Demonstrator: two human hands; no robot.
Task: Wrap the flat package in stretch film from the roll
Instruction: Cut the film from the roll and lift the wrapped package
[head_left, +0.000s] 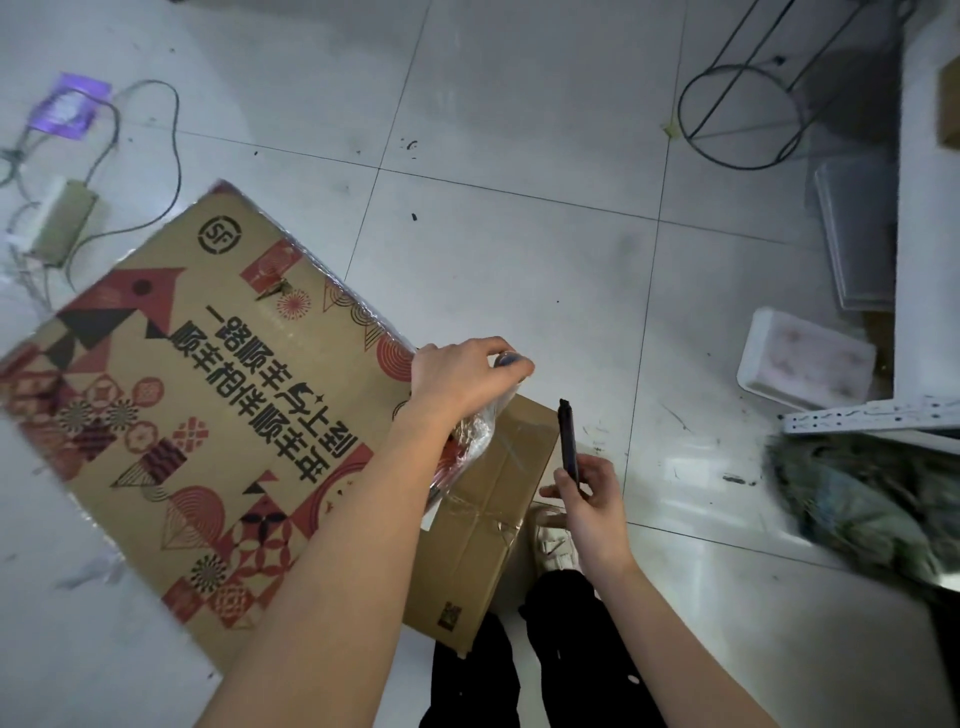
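Round "SF" logo and large upside-down Chinese lettering on the flat package (197, 395).

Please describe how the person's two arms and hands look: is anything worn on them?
Both forearms are bare, with no sleeves in view. The left hand and the right hand wear no gloves. No watch, ring or bracelet is visible on either wrist or hand.

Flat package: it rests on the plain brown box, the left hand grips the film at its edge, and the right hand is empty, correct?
Not quite. The head view shows the right hand holding a dark cutter. The rest stands: flat package on the brown box, left hand gripping the film.
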